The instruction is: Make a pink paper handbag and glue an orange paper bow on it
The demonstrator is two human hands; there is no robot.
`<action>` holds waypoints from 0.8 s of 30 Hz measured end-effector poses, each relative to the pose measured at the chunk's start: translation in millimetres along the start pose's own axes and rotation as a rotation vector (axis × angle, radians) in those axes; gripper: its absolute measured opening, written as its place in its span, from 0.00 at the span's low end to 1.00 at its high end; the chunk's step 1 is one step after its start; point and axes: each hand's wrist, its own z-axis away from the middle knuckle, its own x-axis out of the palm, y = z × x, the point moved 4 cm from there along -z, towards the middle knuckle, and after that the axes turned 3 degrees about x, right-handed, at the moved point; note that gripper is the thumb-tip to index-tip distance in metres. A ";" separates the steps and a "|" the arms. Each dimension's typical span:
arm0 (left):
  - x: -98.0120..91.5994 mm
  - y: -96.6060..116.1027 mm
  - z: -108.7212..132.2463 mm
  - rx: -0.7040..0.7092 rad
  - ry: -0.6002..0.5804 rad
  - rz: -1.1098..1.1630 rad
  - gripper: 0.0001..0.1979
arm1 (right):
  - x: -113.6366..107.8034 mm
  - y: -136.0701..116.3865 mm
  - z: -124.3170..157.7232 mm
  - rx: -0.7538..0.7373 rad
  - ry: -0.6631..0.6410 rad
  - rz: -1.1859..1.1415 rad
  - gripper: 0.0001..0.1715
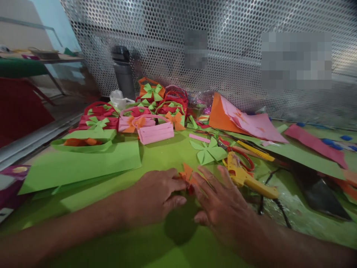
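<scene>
An orange paper cut-out (186,172) with pointed tips, perhaps a bow, lies on the green work surface between my hands. My left hand (157,193) is closed, its fingertips on the cut-out's left side. On the other side my right hand (220,203) has its fingers spread, the fingertips at the cut-out's right edge. A small red bit shows under the cut-out, mostly hidden. Just beyond my right hand are a light green paper flower cut-out (208,152) and a yellow glue gun (248,178).
Small paper bags with bows (96,124) and a pink paper bag (156,133) stand at the back left. Green sheets (92,162) lie left. Scissors (247,160), a yellow cutter (256,150) and pink paper (248,124) lie right. A dark bottle (124,74) stands by the perforated metal panel (167,33).
</scene>
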 end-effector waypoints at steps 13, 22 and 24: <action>-8.3 -17.2 -4.2 -0.128 0.253 0.110 0.10 | 1.7 -0.4 2.7 0.001 -0.059 -0.021 0.25; -8.3 3.5 1.3 0.250 0.349 -0.185 0.09 | 4.6 -1.0 5.4 -0.004 -0.049 -0.039 0.17; -8.2 0.7 1.6 0.231 0.369 -0.210 0.10 | 4.3 -1.3 5.8 -0.013 -0.040 -0.025 0.17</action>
